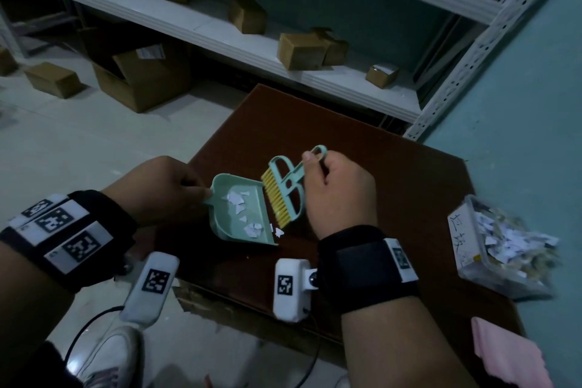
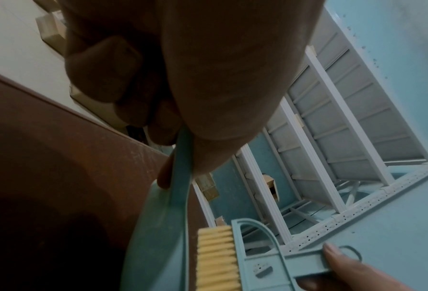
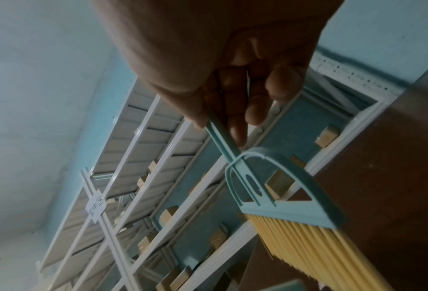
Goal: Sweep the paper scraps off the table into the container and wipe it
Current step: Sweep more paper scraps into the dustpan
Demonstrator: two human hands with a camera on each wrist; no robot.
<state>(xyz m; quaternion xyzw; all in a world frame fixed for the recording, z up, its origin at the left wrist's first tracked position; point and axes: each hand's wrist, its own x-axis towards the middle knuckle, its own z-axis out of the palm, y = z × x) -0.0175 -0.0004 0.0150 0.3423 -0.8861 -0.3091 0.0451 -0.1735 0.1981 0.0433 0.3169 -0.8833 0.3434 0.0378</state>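
A mint-green dustpan [image 1: 230, 224] lies on the brown table [image 1: 362, 142], with several white paper scraps [image 1: 237, 200] inside it. My left hand [image 1: 163, 189] grips the dustpan's handle [image 2: 180, 173]. My right hand [image 1: 338, 192] holds the thin handle of a mint brush [image 1: 288, 179] with yellow bristles [image 3: 315, 244], its bristles right at the pan's open edge. A couple of scraps [image 1: 278, 231] lie on the table just outside the pan's lip. A clear plastic container [image 1: 491, 249] heaped with paper scraps stands at the table's right edge.
A pink cloth [image 1: 510, 353] lies at the near right corner of the table. White metal shelves [image 1: 252, 41] with cardboard boxes stand behind the table. More boxes [image 1: 138, 79] sit on the floor to the left. The teal wall [image 1: 535, 104] is on the right.
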